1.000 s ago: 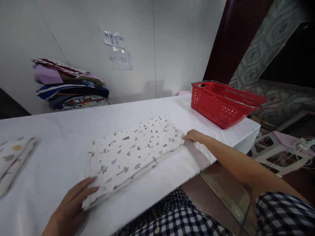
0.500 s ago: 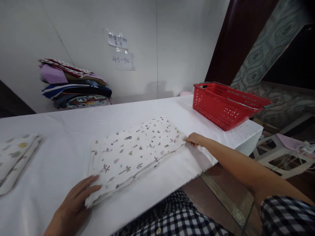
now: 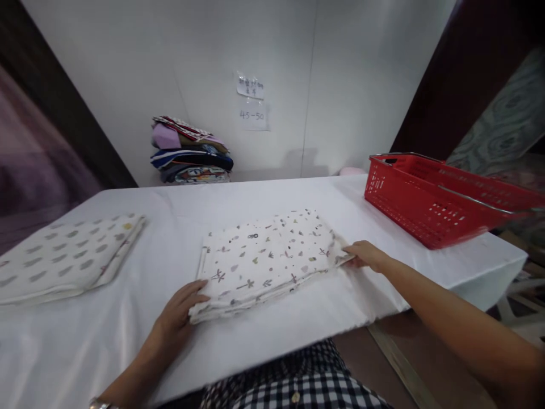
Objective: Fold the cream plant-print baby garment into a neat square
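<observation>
A folded white cloth (image 3: 264, 255) printed with small plants and shapes lies flat on the white-covered table, its layered edge towards me. My right hand (image 3: 364, 254) pinches its right corner, which lifts slightly off the table. At the near left corner rests my left hand (image 3: 183, 307), fingers stretched out and touching the cloth's edge; its palm side is hidden. Farther left is a second folded cloth (image 3: 72, 253), white with grey leaf-like marks and a yellow spot, apart from both hands.
On the table's right side stands a red plastic basket (image 3: 426, 199) with metal handles. A stack of folded fabrics (image 3: 191, 153) sits at the back against the wall. Paper signs (image 3: 252, 113) are taped above. The table's front edge runs close to my body.
My view has turned left, showing more of the second cloth. My right hand has drawn the cloth's right corner outward and up a little. My left hand stays at the left corner.
</observation>
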`<state>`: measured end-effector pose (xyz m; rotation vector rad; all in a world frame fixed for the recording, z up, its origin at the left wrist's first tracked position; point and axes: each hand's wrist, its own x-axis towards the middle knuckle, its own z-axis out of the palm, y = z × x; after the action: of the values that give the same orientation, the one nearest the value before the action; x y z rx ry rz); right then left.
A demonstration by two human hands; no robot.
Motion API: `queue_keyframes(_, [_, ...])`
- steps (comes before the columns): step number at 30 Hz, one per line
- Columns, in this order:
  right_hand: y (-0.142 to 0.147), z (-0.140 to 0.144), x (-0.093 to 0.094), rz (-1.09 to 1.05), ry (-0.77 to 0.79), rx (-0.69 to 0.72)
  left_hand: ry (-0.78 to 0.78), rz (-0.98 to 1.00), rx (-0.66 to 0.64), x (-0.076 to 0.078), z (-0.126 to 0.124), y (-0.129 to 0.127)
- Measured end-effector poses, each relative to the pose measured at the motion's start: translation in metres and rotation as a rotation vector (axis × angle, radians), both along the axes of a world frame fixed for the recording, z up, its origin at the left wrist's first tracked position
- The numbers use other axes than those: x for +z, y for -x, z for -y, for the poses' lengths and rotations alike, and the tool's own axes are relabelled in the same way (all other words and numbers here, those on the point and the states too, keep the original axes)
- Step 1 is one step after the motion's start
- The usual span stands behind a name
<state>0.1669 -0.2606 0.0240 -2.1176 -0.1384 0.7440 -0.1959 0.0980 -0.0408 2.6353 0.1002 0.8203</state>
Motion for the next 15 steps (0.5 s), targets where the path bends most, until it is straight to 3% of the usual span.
queue_keyframes(2, [-0.007,0.006,0.013,-0.067,-0.228,-0.066,0.057,0.066,0.028,0.024,0.001,-0.005])
queue_keyframes(6, [-0.017,0.018,0.051,0.101,-0.567,-0.077,0.267,0.209,0.167,0.090,0.003,-0.011])
queue_keyframes(8, [-0.016,0.022,0.071,0.096,-0.547,-0.027,0.403,0.252,0.229,0.116,0.002,-0.011])
queue_keyframes(11, [-0.017,0.025,0.097,0.087,-0.484,0.026,0.577,0.198,0.259,0.139,-0.008,-0.019])
queue_keyframes(15, [-0.047,0.004,0.118,0.131,-0.542,0.013,0.621,0.204,0.378,0.159,-0.038,-0.063])
